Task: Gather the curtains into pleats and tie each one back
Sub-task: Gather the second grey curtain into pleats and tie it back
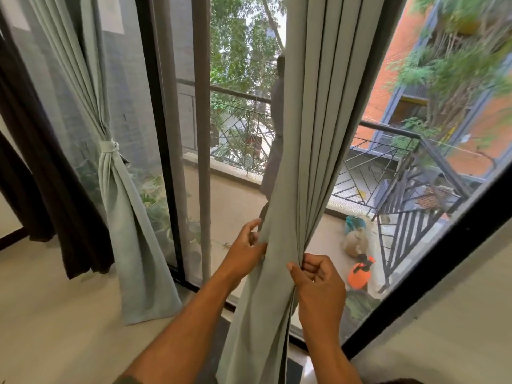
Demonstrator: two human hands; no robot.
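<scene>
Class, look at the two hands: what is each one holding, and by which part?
Both hold the right curtain. The left hand grips its left edge; the right hand pinches the gathered pleats.

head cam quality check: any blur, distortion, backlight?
Head view: wide-angle bend tilts the black window frame; motion blur smears the trees by the orange brick building; daylight backlights the scene, yet the pale green pleated curtain and both hands, left and right, stay sharp.

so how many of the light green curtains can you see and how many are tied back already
2. One light green curtain hangs at the left, already tied back with a band. The other curtain hangs mid-frame, untied, with the left hand and right hand pinching its folds. Others may lie outside the view.
</scene>
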